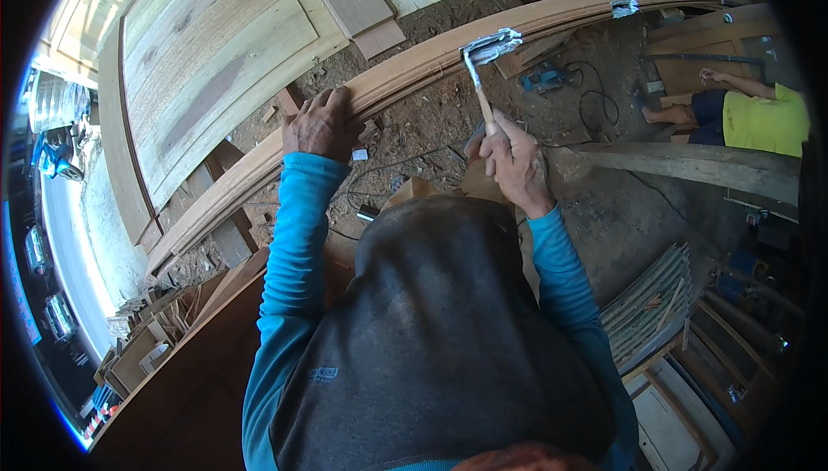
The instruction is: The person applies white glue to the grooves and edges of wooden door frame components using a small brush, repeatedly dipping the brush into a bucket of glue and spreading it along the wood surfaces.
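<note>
A long moulded wooden beam (405, 70) runs in front of me from lower left to upper right. My left hand (323, 124) is closed over its near edge, fingers curled on the wood. In my right hand (516, 159) I grip a slim wooden stick (485, 107) whose upper part is coated in white paste. The stick's tip touches the left end of a patch of white paste (493, 46) on the beam, which looks like a slot smeared all round. Farther right on the beam is a smaller patch of white paste (624, 9).
Wooden door panels (216, 57) lie beyond the beam. A blue power tool (545, 80) with a black cord sits on the shaving-strewn ground. At the right a person in a yellow shirt (763, 122) is near a thick timber (690, 165). Corrugated sheets (651, 303) lie lower right.
</note>
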The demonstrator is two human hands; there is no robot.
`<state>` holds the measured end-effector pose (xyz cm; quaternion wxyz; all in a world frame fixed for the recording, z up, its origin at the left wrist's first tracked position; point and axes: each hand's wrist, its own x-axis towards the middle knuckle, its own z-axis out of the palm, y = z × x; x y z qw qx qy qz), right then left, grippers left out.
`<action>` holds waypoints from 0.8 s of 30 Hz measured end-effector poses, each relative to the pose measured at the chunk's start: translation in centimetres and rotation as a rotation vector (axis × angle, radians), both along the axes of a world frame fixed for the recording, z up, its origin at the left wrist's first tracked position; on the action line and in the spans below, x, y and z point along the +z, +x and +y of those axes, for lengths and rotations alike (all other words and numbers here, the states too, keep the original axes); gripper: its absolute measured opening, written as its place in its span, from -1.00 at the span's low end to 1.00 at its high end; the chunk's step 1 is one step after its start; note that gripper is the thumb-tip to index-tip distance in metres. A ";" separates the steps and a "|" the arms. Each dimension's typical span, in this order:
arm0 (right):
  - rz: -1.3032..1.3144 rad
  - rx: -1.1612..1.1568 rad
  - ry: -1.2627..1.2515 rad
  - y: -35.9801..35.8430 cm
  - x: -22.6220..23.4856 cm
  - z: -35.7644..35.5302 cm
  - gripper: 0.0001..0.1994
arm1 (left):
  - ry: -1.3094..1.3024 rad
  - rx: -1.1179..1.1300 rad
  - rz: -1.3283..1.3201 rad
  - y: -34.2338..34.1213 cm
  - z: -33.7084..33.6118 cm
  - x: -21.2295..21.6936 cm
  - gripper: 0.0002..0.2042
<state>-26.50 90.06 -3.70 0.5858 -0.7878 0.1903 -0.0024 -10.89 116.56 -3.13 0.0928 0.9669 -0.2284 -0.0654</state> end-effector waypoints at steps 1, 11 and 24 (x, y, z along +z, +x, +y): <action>-0.013 0.050 0.074 -0.3 -0.2 1.2 -0.57 | -0.008 0.002 -0.011 0.0 0.0 -0.3 -0.59; -0.122 -0.049 0.048 -0.5 -1.2 1.7 -0.56 | -0.007 0.005 0.012 0.0 0.2 -0.3 -0.59; -0.006 0.030 -0.136 0.2 0.8 0.8 -0.56 | 0.006 -0.008 0.043 0.2 0.2 -0.2 -0.61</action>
